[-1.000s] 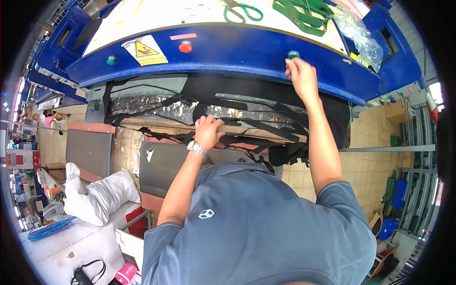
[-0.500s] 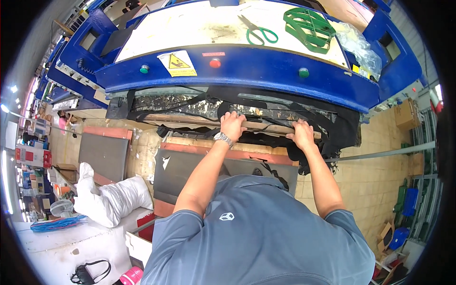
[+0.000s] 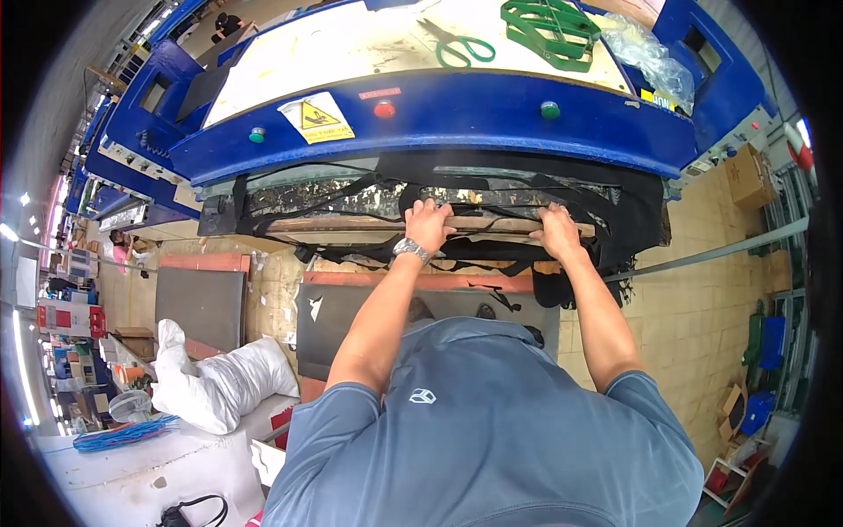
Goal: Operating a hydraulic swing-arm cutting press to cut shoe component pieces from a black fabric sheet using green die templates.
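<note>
A big blue press machine (image 3: pixel 457 114) stands in front of me. In its opening lies a flat wooden board (image 3: pixel 369 225) with black fabric and straps (image 3: pixel 492 189) draped over it. My left hand (image 3: pixel 428 222), with a silver wristwatch, grips the board's front edge near the middle. Further right, my right hand (image 3: pixel 555 230) grips the same edge. A green button (image 3: pixel 550 110) sits on the blue panel above my right hand, with a red button (image 3: pixel 384 109) and another green button (image 3: pixel 256 134) to its left.
On the machine's top lie green-handled scissors (image 3: pixel 464 49), a green frame (image 3: pixel 551 26) and a clear plastic bag (image 3: pixel 645 54). A yellow warning sticker (image 3: pixel 318 116) is on the panel. White sacks (image 3: pixel 219 382) lie at lower left; boxes stand at right.
My right hand left the green button on the blue panel and came down to the board's edge. Both hands now hold the board, and the view has shifted lower.
</note>
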Motion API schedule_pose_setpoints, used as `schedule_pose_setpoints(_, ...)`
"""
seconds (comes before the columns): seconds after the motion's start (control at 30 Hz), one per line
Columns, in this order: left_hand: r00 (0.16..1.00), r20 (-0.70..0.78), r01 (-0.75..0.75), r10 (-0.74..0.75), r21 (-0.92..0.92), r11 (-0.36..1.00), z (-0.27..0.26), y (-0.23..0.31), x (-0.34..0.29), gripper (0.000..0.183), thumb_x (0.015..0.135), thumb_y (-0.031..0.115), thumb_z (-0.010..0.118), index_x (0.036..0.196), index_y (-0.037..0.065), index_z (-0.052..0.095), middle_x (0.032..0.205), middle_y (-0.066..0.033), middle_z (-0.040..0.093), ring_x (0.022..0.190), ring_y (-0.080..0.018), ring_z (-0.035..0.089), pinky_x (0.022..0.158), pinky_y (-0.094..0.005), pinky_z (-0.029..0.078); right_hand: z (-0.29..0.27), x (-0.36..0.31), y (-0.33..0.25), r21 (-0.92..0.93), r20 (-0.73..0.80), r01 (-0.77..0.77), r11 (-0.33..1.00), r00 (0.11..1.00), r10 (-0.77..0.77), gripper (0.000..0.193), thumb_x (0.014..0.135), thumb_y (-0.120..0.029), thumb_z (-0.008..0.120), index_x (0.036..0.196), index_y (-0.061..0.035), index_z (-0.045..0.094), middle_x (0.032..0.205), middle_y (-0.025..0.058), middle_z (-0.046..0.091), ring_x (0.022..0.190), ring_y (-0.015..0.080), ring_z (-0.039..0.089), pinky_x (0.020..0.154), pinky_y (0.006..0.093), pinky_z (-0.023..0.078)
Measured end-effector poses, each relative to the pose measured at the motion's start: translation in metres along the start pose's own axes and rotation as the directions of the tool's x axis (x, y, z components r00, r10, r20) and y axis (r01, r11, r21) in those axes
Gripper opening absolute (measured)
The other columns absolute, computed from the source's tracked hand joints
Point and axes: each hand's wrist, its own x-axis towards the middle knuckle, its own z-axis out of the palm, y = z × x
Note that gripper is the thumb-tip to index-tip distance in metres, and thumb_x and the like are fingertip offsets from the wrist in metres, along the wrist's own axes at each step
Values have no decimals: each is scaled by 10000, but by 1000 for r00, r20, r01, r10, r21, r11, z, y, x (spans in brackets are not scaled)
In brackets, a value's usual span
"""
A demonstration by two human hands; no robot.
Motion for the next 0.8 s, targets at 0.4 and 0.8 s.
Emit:
schedule_pose_setpoints(0.4,900,375,426,-223,-644,635,-24,-26,48,251,962,209,803,1125,24,757,986,-108,786,925,-217,765,831,-366,597,-34,101,37,168,-142,329,929,941,-308,316,824,-231,862,1022,-32,717,1079,119,697,1061,357,652,875,453,524)
schedule_pose_setpoints(0.8,612,610,705,-503,-710,-4,44,-76,156,345,1152,285,535,1412,73,618,1199,-55,741,1070,-150,712,877,-331,584,17,193,62,151,-126,730,666,683,-719,158,910,-173,736,847,-90,618,851,57,560,845,245,614,758,403,487)
